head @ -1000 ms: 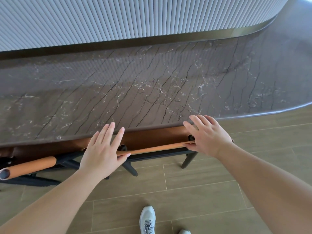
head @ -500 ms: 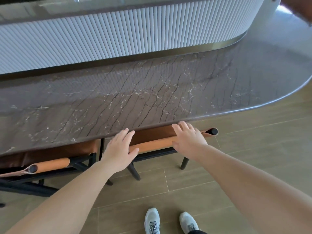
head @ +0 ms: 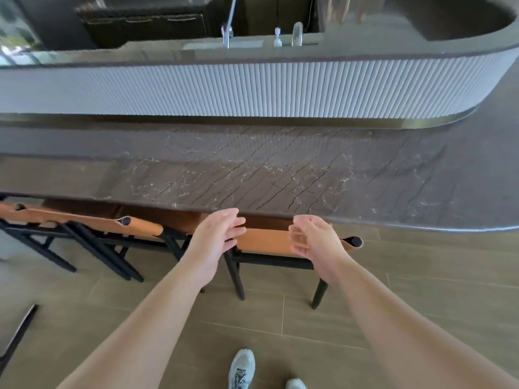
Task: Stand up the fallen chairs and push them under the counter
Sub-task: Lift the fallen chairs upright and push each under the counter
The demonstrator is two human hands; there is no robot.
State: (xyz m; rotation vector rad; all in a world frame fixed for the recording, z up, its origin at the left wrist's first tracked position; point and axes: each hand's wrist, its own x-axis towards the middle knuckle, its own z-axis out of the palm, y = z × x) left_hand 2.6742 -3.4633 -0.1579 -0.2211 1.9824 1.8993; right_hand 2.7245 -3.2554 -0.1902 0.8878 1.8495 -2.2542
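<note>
The floor (head: pixel 421 290) is laid in long tan tiles with thin pale seams. Two grey-white shoes (head: pixel 242 369) stand on it near the bottom edge. A ribbed white panel (head: pixel 252 91) runs across the room well beyond the shoes and curves away at the right. Above that panel sit a tall tap (head: pixel 228 32), a small soap bottle (head: pixel 277 37) and a shorter spout (head: pixel 297 33). Dark cabinets (head: pixel 146 26) stand behind them, blurred.

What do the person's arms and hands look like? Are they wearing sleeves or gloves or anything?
Both arms are bare, with no sleeves showing anywhere in the picture. The left hand and right hand are bare too: no gloves, and no rings, watch or bracelet that I can see, though the fingers are a bit blurry. The only clothing visible is light grey sneakers on the feet.
</note>
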